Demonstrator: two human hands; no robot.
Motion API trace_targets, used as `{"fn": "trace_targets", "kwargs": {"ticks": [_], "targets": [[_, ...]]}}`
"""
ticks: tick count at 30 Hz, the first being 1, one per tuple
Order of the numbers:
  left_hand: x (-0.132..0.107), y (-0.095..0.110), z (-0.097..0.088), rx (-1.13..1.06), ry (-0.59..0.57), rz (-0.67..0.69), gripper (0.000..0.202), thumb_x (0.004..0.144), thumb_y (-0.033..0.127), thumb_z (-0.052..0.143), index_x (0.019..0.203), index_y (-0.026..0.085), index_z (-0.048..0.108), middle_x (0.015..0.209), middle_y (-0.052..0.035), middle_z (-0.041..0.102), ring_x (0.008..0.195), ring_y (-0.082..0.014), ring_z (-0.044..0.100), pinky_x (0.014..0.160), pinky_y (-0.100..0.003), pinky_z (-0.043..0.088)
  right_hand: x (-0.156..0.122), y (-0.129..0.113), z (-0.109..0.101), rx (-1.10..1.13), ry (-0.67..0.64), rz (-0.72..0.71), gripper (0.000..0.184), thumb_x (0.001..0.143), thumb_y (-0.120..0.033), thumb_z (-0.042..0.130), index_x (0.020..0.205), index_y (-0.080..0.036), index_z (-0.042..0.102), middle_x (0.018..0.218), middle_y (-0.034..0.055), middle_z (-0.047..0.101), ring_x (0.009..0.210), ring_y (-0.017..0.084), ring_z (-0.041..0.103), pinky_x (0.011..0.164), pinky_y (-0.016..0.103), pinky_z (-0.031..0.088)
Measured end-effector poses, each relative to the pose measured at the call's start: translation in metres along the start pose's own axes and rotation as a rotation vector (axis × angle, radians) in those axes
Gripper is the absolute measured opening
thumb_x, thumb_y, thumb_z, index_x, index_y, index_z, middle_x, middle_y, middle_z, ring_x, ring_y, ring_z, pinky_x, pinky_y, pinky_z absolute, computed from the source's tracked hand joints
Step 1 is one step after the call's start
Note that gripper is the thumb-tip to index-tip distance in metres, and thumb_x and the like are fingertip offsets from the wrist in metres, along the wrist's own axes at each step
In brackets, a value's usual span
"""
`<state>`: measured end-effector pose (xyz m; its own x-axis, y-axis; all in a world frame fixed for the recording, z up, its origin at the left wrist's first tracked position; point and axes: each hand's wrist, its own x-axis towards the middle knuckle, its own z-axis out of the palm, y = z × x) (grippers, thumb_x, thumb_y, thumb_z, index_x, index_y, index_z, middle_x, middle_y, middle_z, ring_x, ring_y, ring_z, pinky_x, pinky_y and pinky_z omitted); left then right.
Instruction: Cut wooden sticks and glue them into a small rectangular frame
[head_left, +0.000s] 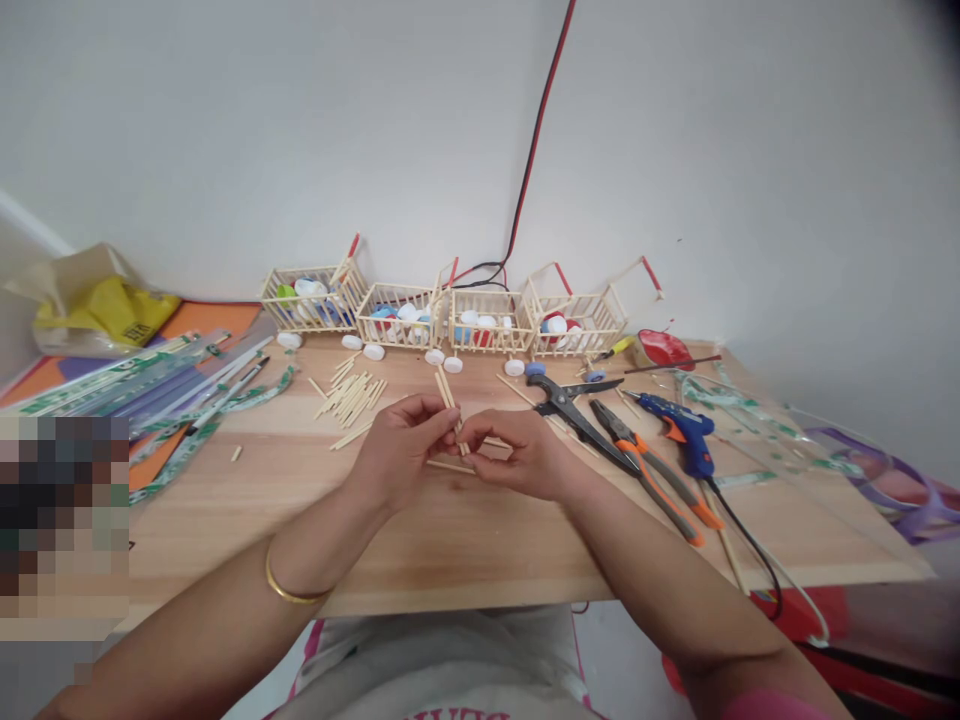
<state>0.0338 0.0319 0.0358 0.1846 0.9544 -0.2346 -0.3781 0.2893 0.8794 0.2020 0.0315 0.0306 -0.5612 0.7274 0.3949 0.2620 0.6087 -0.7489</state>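
Observation:
Both hands meet over the middle of the wooden table point(465, 540). My left hand point(401, 445) pinches a few thin wooden sticks point(448, 392) that point up and away. My right hand point(521, 455) is closed on the lower end of the same sticks, fingertips touching the left hand's. Another loose stick point(450, 466) lies on the table just under the hands. A gold bangle point(289, 590) sits on my left wrist.
Several small stick-built carts point(405, 315) holding bottle caps line the back wall. A pile of sticks point(349, 395) lies left of the hands. Scissors point(570, 400), orange-handled pliers point(649, 470) and a blue glue gun point(686, 435) lie to the right. Plastic packets point(150, 385) at left.

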Motion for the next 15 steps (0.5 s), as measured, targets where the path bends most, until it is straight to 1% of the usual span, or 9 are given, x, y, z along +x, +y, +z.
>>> {"fn": "trace_targets", "kwargs": {"ticks": [5,8,11,15], "targets": [[-0.0008,-0.0006,0.0000,0.007,-0.031,0.004,0.019,0.062,0.026,0.075,0.069,0.013,0.063,0.053,0.0030,0.056,0.051,-0.0066,0.049,0.054,-0.020,0.043,0.0002,-0.0006,-0.0015,-0.007,-0.021,0.006,0.010,0.080,-0.021,0.059,0.089,-0.017,0.061,0.074,0.0002,0.064,0.065,0.008,0.057,0.062,0.019,0.046],[-0.0005,-0.0010,-0.0014,0.003,-0.052,-0.008,0.022,0.063,0.025,0.076,0.079,0.013,0.067,0.058,0.0025,0.059,0.052,-0.0064,0.049,0.055,-0.021,0.042,-0.0003,0.0004,-0.0019,-0.005,-0.039,0.016,0.008,0.080,-0.022,0.059,0.086,-0.017,0.060,0.074,0.0000,0.064,0.064,0.008,0.057,0.062,0.018,0.046],[0.0000,-0.0013,-0.0027,-0.020,-0.040,-0.008,0.029,0.064,0.027,0.075,0.090,0.015,0.069,0.065,0.0016,0.061,0.056,-0.0066,0.051,0.057,-0.021,0.043,-0.0011,0.0017,-0.0017,-0.013,-0.042,0.028,0.007,0.079,-0.021,0.059,0.084,-0.017,0.060,0.071,-0.0006,0.063,0.063,0.008,0.056,0.061,0.018,0.045],[0.0006,-0.0004,-0.0033,-0.061,-0.025,0.006,0.027,0.067,0.034,0.072,0.086,0.014,0.070,0.069,-0.0010,0.064,0.058,-0.0079,0.054,0.058,-0.022,0.045,-0.0017,0.0014,-0.0003,-0.011,-0.034,0.048,0.005,0.078,-0.021,0.059,0.081,-0.017,0.059,0.069,-0.0008,0.061,0.061,0.008,0.055,0.060,0.018,0.045]]}}
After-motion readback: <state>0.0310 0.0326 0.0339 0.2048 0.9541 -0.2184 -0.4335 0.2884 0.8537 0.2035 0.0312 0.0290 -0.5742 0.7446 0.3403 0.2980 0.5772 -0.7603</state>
